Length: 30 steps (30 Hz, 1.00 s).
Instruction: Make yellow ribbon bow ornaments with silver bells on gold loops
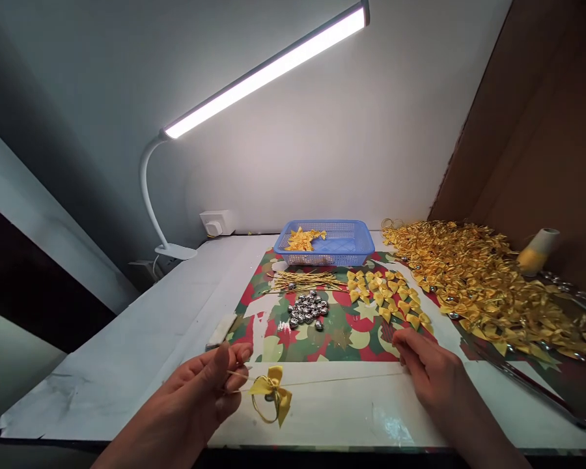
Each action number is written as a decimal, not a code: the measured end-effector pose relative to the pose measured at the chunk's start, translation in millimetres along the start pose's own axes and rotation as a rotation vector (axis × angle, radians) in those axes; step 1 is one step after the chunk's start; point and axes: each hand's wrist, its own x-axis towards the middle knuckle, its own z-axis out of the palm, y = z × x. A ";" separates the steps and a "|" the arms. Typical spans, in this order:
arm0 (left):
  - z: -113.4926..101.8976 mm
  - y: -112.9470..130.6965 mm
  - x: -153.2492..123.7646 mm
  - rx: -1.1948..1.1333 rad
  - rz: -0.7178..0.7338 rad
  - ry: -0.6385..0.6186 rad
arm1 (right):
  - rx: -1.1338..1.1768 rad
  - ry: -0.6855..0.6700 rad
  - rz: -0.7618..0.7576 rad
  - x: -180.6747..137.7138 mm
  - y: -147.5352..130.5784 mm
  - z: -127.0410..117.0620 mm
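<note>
My left hand (202, 391) is closed in a pinch on a thin gold cord (342, 379) right beside a small yellow ribbon bow (272, 389), which hangs on that cord near the table's front edge. The cord runs taut to the right into my right hand (427, 371), whose fingers are closed on its other end. Just beyond the hands lie a cluster of silver bells (308, 309), a bundle of gold cords (305, 280) and loose yellow bows (388, 296) on a red and green patterned sheet (332, 339).
A blue basket (356, 251) with a few bows stands at the back. A big heap of finished gold bows (478, 280) fills the right side, with a thread spool (537, 251) behind it. A white clamp lamp (176, 251) stands at back left, a wall socket (217, 223) beside it.
</note>
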 end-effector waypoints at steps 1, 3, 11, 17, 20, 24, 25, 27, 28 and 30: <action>1.2 -0.4 -0.8 -0.001 -0.002 0.005 | -0.007 0.001 0.002 -0.2 0.2 0.6; 5.0 -0.7 -2.6 0.020 0.013 0.010 | -0.020 0.005 0.006 0.3 1.4 0.8; 12.1 11.6 -4.7 0.603 0.291 -0.076 | -0.109 0.149 0.026 8.7 9.6 -19.1; 3.7 26.2 -2.5 0.907 0.338 -0.190 | -0.154 0.209 0.015 7.1 13.9 -24.1; -1.2 23.4 -4.5 0.851 0.336 -0.132 | -0.179 0.206 0.017 5.7 19.3 -24.3; -7.9 15.1 -5.6 0.857 0.438 -0.070 | -0.198 0.199 0.014 5.4 22.0 -25.5; -9.1 13.5 -4.9 0.885 0.463 -0.074 | -0.198 0.200 0.011 5.5 21.5 -25.7; -10.2 11.2 -2.4 0.929 0.483 -0.075 | -0.194 0.201 0.006 5.9 19.3 -26.1; -10.2 10.0 -0.8 0.943 0.486 -0.069 | -0.193 0.200 0.003 6.0 18.1 -26.4; -9.4 7.3 2.6 0.971 0.511 -0.046 | -0.194 0.194 -0.007 6.2 15.8 -27.4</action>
